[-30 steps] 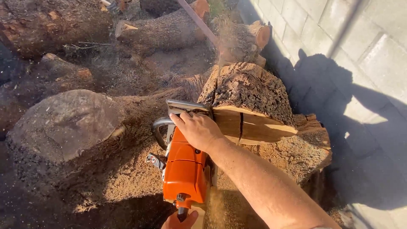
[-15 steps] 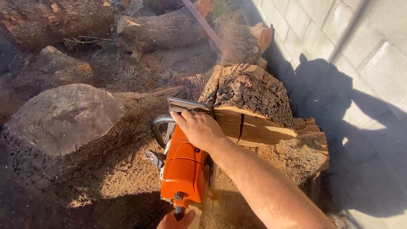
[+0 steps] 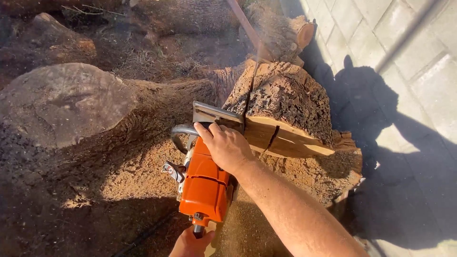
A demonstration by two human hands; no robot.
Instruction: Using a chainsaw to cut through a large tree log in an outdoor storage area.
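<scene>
An orange chainsaw (image 3: pixel 204 185) lies with its bar sunk into a cut in a thick bark-covered log (image 3: pixel 285 102). My right hand (image 3: pixel 227 147) is closed over the saw's curved front handle, with the arm reaching in from the lower right. My left hand (image 3: pixel 190 245) grips the rear handle at the bottom edge and is only partly in view. The log's pale cut face (image 3: pixel 281 140) shows a crack. Sawdust hangs in the air around the cut.
A big stump (image 3: pixel 62 102) sits to the left on ground covered in sawdust (image 3: pixel 128 181). More logs (image 3: pixel 285 33) lie at the back. Grey paving (image 3: pixel 409 95) with my shadow runs along the right.
Both hands keep their grip on the chainsaw and the bar stays in the cut. The view has shifted slightly, and sawdust keeps flying.
</scene>
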